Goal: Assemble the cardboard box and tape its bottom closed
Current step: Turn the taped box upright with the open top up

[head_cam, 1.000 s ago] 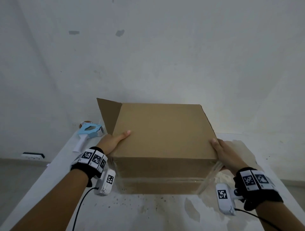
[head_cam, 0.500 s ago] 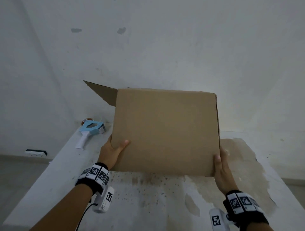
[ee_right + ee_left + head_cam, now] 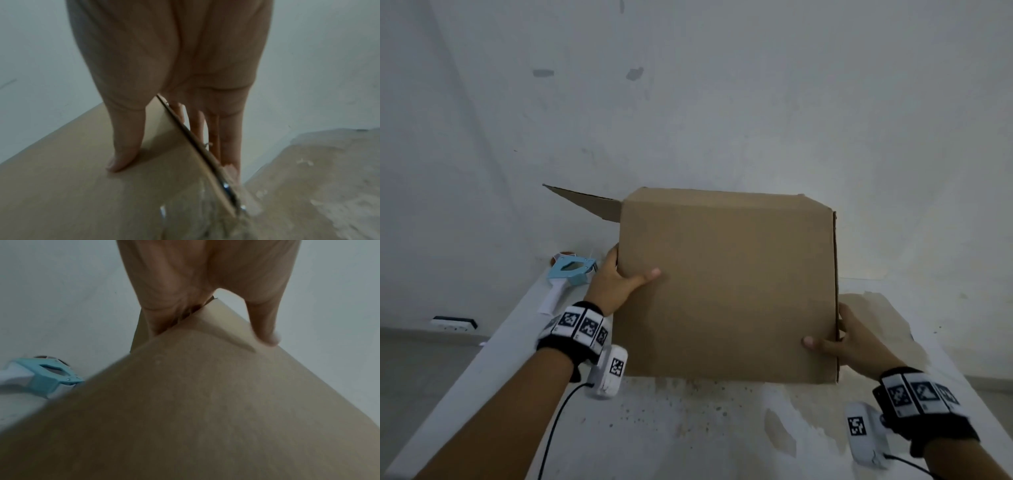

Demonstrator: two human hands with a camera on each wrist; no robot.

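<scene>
The brown cardboard box (image 3: 726, 284) is held up off the table, one broad side facing me. A loose flap (image 3: 585, 202) sticks out at its upper left. My left hand (image 3: 616, 277) grips the box's left edge, thumb on the near side and fingers behind. My right hand (image 3: 849, 339) pinches the lower right edge the same way. In the left wrist view the left hand (image 3: 205, 280) clasps a corner of the box (image 3: 205, 402). In the right wrist view the right hand (image 3: 174, 65) straddles the box (image 3: 102, 186) edge, next to clear tape (image 3: 195, 211).
A blue and white tape dispenser (image 3: 570, 270) lies at the back left of the white, stained table (image 3: 688, 428), just left of the box; the left wrist view also shows the dispenser (image 3: 45, 379). A white wall stands close behind. The floor drops away on the left.
The box has gone from resting on the table to being raised and tipped so a broad side faces me. My left hand slid higher on the left edge; my right thumb came onto the near side.
</scene>
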